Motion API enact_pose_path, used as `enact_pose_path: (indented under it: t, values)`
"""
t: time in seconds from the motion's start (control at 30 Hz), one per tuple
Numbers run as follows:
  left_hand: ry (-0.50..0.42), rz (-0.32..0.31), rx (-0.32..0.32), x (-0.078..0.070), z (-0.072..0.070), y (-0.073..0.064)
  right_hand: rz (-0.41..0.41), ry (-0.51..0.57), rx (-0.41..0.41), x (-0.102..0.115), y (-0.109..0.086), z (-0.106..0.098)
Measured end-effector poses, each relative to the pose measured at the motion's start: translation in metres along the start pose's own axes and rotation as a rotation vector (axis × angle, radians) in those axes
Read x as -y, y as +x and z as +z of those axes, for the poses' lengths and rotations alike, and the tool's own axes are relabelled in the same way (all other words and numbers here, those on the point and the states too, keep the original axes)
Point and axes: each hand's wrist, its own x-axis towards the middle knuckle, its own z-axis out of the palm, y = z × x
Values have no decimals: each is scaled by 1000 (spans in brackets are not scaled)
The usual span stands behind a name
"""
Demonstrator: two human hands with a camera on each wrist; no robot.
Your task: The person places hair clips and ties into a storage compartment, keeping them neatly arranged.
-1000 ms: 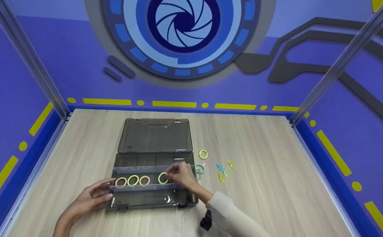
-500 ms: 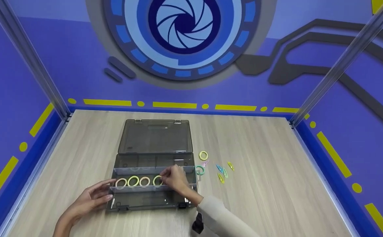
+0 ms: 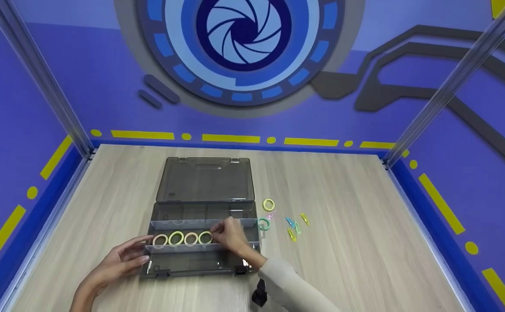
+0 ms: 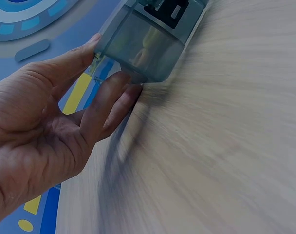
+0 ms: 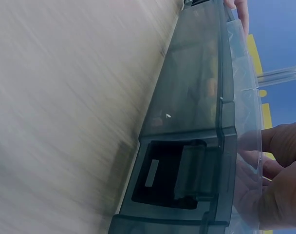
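Observation:
A smoky see-through storage box (image 3: 200,262) lies with its lid (image 3: 205,180) folded back. My right hand (image 3: 231,234) reaches into its middle compartment and pinches a yellow-green hair tie (image 3: 205,243) at the ring's right side. To the left, in the same row, stand a pale pink hair tie (image 3: 160,245), a yellow one and another pink one. My left hand (image 3: 113,265) touches the left end of the box with extended fingers and thumb. In the right wrist view, the clear divider (image 5: 249,112) partly covers my right fingers, and the held hair tie is hidden.
Right of the box lie a yellow hair tie (image 3: 268,210), a green hair tie (image 3: 268,224) and a pink hair clip (image 3: 270,215). Several snap clips, including a blue one (image 3: 290,222), are farther right on the wooden table (image 3: 356,242). Patterned blue walls surround the table.
My right hand has moved left with the yellow-green hair tie, bringing it up close to the pink one in the row. The left hand has stayed at the box's end.

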Motion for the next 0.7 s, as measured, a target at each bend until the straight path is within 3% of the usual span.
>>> enact_pose_path:
  t: [0.3,0.7]
  values:
    - [31,-40,-20,-2,0,0,-22,79,51,5,-5,-16]
    - [-1,-38,-3,0,0,0,-23,151,20,-3,-8,-60]
